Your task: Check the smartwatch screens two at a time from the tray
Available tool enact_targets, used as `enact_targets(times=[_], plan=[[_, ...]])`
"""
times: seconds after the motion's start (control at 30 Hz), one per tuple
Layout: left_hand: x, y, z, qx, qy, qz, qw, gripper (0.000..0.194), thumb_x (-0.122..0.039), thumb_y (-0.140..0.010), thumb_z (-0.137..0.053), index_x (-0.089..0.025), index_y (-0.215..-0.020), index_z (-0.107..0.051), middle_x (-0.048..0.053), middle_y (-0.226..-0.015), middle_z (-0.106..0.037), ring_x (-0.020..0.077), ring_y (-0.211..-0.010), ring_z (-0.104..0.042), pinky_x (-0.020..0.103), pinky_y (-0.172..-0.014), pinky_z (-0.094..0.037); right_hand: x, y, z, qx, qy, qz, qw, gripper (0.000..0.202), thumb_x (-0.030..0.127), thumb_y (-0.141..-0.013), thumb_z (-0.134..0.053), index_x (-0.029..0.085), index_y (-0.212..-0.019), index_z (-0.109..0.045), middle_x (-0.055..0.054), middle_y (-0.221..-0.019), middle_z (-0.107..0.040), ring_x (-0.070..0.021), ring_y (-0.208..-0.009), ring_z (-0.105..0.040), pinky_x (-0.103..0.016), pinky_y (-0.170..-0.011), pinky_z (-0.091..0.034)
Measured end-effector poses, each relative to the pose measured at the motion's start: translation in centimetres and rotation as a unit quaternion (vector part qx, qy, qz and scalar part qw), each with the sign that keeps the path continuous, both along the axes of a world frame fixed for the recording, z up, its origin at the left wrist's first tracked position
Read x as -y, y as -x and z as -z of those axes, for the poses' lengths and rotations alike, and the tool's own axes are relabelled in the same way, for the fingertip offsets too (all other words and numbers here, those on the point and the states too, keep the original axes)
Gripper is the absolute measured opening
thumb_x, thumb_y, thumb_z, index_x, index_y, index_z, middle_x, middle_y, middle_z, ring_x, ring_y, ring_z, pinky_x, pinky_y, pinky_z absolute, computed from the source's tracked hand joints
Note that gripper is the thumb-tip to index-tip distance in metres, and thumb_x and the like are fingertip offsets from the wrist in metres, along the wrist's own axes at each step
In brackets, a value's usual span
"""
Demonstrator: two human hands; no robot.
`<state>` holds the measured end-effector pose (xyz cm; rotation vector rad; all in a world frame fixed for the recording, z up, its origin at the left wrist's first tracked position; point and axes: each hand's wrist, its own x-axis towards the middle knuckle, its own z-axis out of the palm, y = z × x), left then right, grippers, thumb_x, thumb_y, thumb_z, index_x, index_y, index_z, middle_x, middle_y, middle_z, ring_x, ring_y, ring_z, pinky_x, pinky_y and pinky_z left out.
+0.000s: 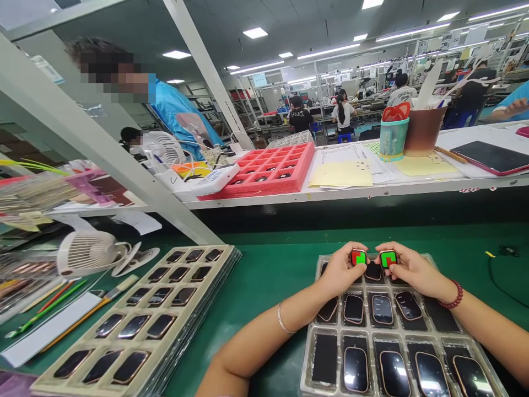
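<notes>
Holding two lit watches, we work above the clear tray (475,344). Our left hand (339,271) pinches one watch (358,257); our right hand (409,267) pinches another (388,258).

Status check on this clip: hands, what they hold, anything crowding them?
Left hand grips a lit watch body; right hand grips another. Both over clear tray of dark units. Nothing crowding.

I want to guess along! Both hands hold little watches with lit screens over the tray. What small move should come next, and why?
Probably set each watch down into an open pocket. The left hand and right hand each hold a watch showing red and green, right above the clear tray, where some pockets near the hands look unfilled.
</notes>
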<state>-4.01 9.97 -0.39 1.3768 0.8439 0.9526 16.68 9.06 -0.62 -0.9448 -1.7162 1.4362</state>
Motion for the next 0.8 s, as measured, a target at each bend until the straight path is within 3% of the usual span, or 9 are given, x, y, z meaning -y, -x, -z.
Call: enact_targets(times=[0.37, 0.6, 0.8], plan=[[-0.10, -0.04, 0.18, 0.006, 0.002, 0.005, 1.000, 0.038, -0.009, -0.068, -0.057, -0.017, -0.105, -0.054, 0.004, -0.092, -0.060, 0.0131, -0.080, -0.056, 0.027, -0.076, -0.046, 0.00, -0.04, -0.25, 0.018, -0.002, -0.010, 1.000, 0.031, 0.021, -0.083, -0.050, 0.022, -0.115, -0.047, -0.005, -0.100, -0.059, -0.0149, -0.073, -0.055, -0.030, -0.066, -0.048], [0.05, 0.03, -0.45, -0.008, 0.015, -0.014, 1.000, 0.024, -0.032, -0.080, -0.056, -0.016, -0.097, -0.059, 0.003, -0.082, -0.063, 0.0105, -0.066, -0.055, 0.024, -0.066, -0.045, 0.04, 0.02, -0.61, 0.034, -0.007, -0.004, 0.999, 0.024, 0.027, -0.084, -0.052, 0.021, -0.107, -0.052, -0.003, -0.089, -0.059, -0.0153, -0.071, -0.053, -0.030, -0.065, -0.048], [0.18, 0.04, -0.72, -0.005, 0.013, -0.013, 1.000, 0.023, -0.034, -0.078, -0.058, -0.016, -0.092, -0.061, 0.003, -0.079, -0.064, 0.0103, -0.063, -0.056, 0.021, -0.058, -0.043, 0.02, 0.02, -0.79, 0.030, 0.003, -0.009, 0.999, 0.021, 0.032, -0.085, -0.052, 0.020, -0.102, -0.056, -0.003, -0.085, -0.059, -0.0163, -0.074, -0.054, -0.029, -0.065, -0.049]])
